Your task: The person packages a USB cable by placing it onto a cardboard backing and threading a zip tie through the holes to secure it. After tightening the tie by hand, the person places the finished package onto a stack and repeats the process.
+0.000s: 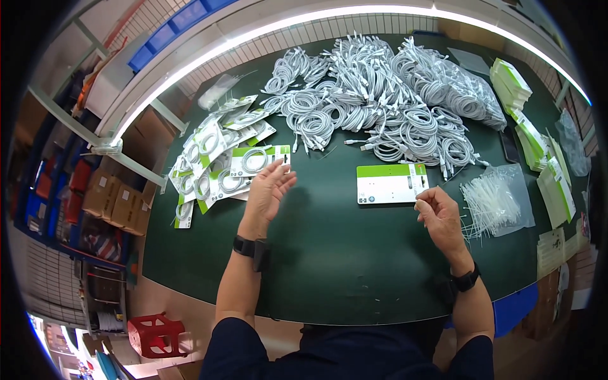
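My left hand is open, its fingers apart and slightly curled. Its fingertips overlap the edge of a white-and-green card with a coiled white cable, on top of a pile of similar carded cables. Whether they touch that card is unclear. My right hand is closed in a pinch at the lower right corner of a blank white-and-green packaging card, which has no cable on it. Beside that hand, loose white cable ties spill from a clear plastic bag.
A large heap of coiled white cables covers the back of the dark green table. Stacks of green-and-white cards line the right side, near a dark phone. A red stool stands on the floor at left.
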The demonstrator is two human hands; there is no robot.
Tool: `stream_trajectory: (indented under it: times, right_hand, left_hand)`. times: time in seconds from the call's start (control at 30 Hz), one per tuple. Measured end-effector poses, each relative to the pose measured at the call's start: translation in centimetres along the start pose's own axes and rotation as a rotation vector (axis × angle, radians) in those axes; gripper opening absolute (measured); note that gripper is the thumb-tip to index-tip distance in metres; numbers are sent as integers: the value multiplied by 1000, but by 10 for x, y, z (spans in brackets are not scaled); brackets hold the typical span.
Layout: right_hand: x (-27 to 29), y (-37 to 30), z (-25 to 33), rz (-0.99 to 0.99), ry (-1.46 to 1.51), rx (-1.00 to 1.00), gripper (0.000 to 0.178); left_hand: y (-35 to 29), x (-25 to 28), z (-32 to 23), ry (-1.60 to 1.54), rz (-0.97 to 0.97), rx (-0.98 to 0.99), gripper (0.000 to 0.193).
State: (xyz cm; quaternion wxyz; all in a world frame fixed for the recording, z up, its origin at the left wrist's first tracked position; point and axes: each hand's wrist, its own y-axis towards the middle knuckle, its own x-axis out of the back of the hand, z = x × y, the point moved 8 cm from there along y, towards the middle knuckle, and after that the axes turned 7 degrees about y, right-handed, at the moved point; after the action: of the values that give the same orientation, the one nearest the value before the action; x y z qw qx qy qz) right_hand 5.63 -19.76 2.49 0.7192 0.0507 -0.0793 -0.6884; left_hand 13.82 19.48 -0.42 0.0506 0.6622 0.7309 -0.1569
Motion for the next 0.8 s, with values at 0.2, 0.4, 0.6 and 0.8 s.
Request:
stream_trajectory:
  times: [0.2,0.4,0.6,0.8]
  right_hand:
    - [8,0,-7,-9,-56,-38,7]
    - [-2,2,-4,15,-107,30,5]
    - [-1,-2,3,-6,-140,51,7]
    - [-5,-3,12,22,-236,105,9]
  left_hand:
    - [19,-73,12,455,165,-77,32]
    - [57,-110,-21,1201,-62,-894,44]
    - [107,-125,-3,1626,-246,-752,52]
    - [98,-131,-19,1462,-272,-615,44]
